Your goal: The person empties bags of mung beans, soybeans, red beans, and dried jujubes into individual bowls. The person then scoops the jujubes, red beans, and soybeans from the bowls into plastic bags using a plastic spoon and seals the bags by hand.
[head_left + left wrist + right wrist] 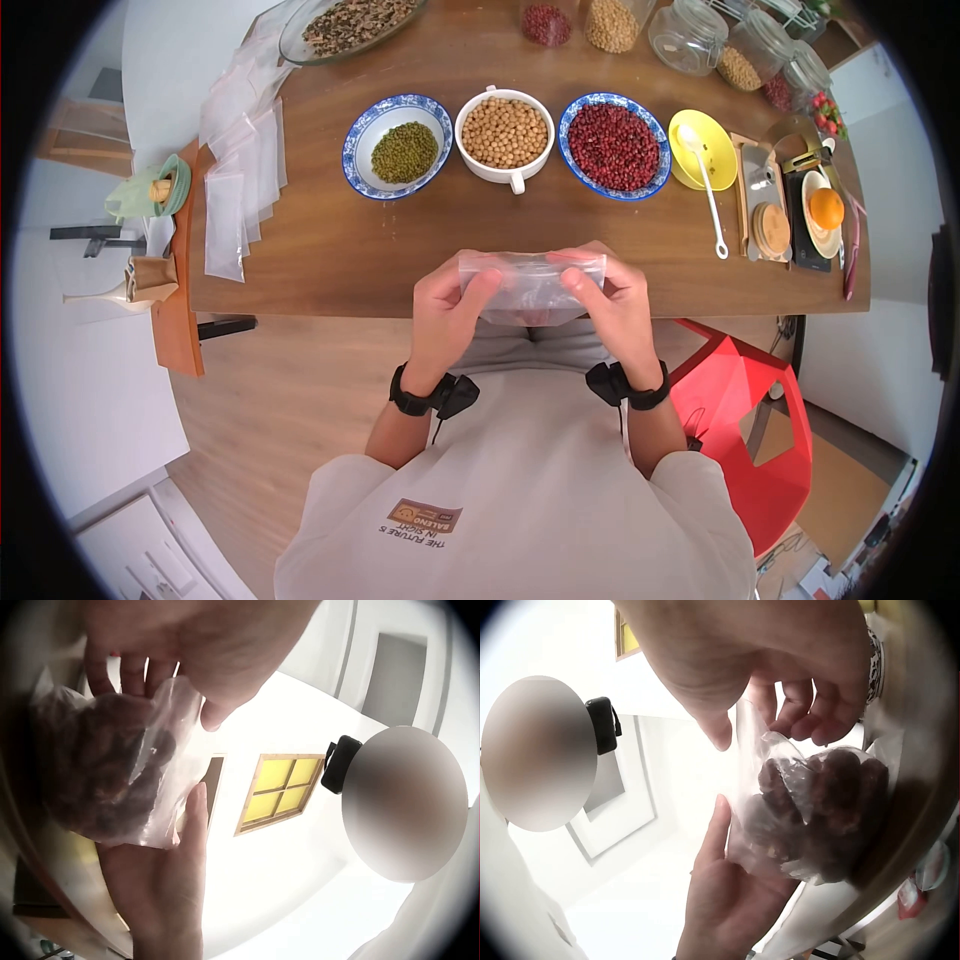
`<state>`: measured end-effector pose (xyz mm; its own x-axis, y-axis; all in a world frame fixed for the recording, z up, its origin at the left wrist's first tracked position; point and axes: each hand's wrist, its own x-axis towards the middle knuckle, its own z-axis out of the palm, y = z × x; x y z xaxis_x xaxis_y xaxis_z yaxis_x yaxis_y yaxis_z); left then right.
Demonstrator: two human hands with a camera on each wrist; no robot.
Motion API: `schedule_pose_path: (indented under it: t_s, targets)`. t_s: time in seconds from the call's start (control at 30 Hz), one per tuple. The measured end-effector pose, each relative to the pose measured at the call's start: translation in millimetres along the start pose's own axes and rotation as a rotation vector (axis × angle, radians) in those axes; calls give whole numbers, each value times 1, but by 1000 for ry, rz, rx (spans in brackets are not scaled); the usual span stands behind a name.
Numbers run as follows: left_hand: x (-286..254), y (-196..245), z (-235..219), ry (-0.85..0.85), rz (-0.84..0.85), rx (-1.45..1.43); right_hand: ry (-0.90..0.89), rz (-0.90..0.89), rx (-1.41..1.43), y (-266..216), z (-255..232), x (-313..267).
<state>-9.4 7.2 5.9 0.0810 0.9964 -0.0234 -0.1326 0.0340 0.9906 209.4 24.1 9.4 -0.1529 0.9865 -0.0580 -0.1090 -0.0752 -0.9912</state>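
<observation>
A clear plastic bag (532,290) is held up between both hands at the table's front edge. My left hand (447,305) pinches its upper left corner, thumb on the near face and fingers behind. At the upper right corner my right hand (620,310) pinches it the same way. The wrist views show the bag (810,814) bulging with dark, wrinkled brown-red lumps that look like dried dates. In front of the hands stand a bowl of green beans (405,152), a white two-handled bowl of chickpeas (505,132) and a bowl of red beans (614,147).
Flat plastic bags (243,165) lie overlapped at the table's left. On the right are a yellow bowl (714,148) with a white spoon (712,205) and an orange (826,208) on a dish. Glass jars (690,35) line the back right. A red bag (735,430) is beside the person.
</observation>
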Motion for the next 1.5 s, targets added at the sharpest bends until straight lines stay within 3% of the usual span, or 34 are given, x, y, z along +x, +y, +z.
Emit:
schedule_pose_path:
  t_s: [0.57, 0.73, 1.03, 1.23, 1.5]
  targets:
    - [-9, -5, -10, 36, 50, -25, 15, -98, -19, 3, -5, -8]
    - [-10, -5, -15, -9, 163, 68, -28, -251, -116, 2, -7, -7]
    - [-10, -9, -19, -41, 238, 126, -86, -262, -115, 4, -10, -9]
    - [-7, -3, -21, -81, 148, 113, -77, -271, -110, 2, -10, -7]
    - [-6, 1, -9, -115, 169, 156, -61, -263, -146, 5, -11, -13]
